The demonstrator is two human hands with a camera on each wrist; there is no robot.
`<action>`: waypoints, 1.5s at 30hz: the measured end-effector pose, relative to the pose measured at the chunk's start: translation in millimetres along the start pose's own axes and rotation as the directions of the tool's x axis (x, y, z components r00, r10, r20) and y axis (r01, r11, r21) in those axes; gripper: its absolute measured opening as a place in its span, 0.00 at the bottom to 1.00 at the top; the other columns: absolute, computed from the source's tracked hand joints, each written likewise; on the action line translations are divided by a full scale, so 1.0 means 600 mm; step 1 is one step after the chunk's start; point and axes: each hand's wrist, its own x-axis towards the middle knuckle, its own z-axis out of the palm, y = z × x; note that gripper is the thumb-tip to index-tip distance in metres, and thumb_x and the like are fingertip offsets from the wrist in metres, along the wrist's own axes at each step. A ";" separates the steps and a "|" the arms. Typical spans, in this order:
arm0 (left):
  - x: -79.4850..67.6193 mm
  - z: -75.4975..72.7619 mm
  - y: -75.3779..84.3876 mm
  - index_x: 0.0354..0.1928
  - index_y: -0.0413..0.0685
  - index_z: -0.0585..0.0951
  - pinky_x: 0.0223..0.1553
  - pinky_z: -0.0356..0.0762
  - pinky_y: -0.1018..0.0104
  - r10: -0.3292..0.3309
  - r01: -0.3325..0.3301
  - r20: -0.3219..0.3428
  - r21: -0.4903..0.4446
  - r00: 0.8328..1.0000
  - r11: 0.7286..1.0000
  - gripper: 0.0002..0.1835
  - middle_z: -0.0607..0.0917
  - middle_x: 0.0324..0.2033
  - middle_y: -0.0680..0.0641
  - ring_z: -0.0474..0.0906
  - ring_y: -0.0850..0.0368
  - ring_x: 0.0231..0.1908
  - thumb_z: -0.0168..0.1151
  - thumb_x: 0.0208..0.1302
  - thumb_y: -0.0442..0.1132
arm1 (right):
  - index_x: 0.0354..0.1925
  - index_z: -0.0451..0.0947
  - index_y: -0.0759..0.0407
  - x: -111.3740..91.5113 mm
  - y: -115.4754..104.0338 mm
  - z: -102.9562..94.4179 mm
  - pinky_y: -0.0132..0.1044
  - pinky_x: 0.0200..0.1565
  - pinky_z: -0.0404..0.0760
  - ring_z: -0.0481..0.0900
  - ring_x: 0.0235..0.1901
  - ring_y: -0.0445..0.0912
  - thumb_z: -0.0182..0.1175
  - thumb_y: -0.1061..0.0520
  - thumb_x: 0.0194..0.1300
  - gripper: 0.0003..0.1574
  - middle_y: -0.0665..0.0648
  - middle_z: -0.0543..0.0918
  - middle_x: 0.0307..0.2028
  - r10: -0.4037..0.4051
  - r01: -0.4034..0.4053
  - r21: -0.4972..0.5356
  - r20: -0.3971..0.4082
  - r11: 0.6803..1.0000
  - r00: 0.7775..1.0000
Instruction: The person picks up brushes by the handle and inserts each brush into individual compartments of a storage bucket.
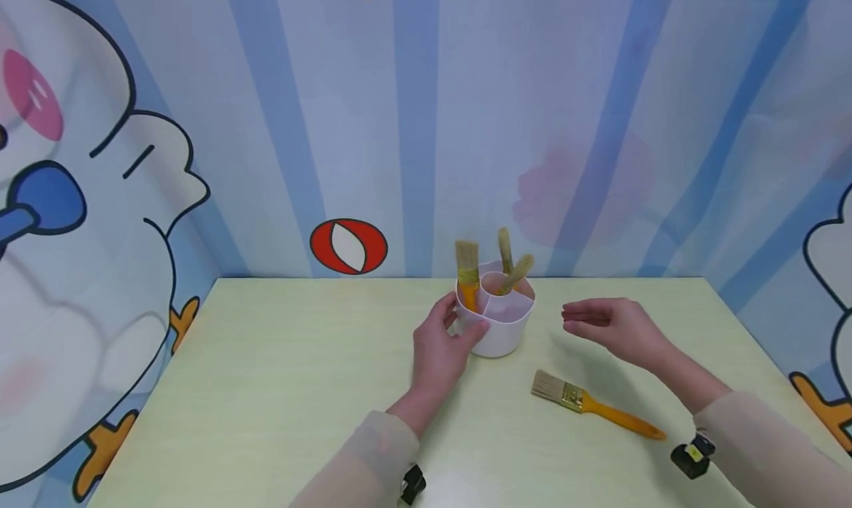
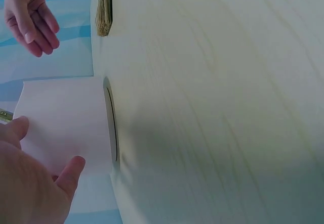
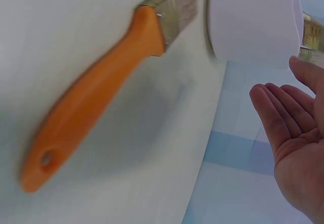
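Observation:
A white divided container [image 1: 501, 336] stands upright towards the back of the table. My left hand [image 1: 441, 349] holds its left side, thumb at the front and fingers round the side. Inside are a paintbrush [image 1: 468, 265] with bristles up and an orange handle, and two more pale-tipped brushes, one leaning from the round middle compartment [image 1: 492, 282]. To the right of the container, my right hand [image 1: 619, 330] hovers above the table, fingers extended together, holding nothing. Below it lies another paintbrush [image 1: 602, 408], its bristles pointing left; the right wrist view shows its orange handle [image 3: 93, 92] close up.
The pale wooden table [image 1: 279, 390] meets a blue striped backdrop [image 1: 353, 123] at its back edge. Cartoon figures are printed on the backdrop at both sides. A small black device [image 1: 694, 455] sits at the right wrist and another [image 1: 413, 484] at the left.

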 end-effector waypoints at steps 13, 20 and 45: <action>-0.007 0.016 0.001 0.76 0.46 0.74 0.65 0.81 0.48 0.010 -0.009 -0.045 0.011 0.999 1.000 0.39 0.78 0.73 0.44 0.77 0.43 0.71 0.79 0.66 0.46 | 0.65 0.82 0.66 -0.070 0.021 0.043 0.41 0.51 0.90 0.89 0.56 0.58 0.70 0.53 0.74 0.28 0.66 0.87 0.59 -0.074 0.083 -0.050 0.160 0.995 0.984; -0.010 0.021 0.001 0.76 0.44 0.73 0.64 0.82 0.49 0.007 -0.007 -0.069 0.005 0.998 1.000 0.40 0.79 0.72 0.42 0.78 0.43 0.70 0.79 0.65 0.46 | 0.62 0.87 0.58 -0.105 0.028 0.069 0.42 0.49 0.91 0.91 0.52 0.50 0.74 0.53 0.69 0.25 0.55 0.91 0.54 -0.256 0.282 -0.250 0.132 0.926 0.958; -0.023 0.038 -0.010 0.74 0.45 0.75 0.60 0.85 0.49 0.028 -0.033 -0.148 -0.027 0.989 0.999 0.38 0.81 0.70 0.43 0.77 0.44 0.70 0.79 0.65 0.45 | 0.62 0.86 0.59 -0.112 0.037 0.108 0.56 0.52 0.89 0.88 0.58 0.57 0.76 0.51 0.66 0.28 0.59 0.86 0.63 -0.425 0.421 -0.486 0.108 0.766 0.898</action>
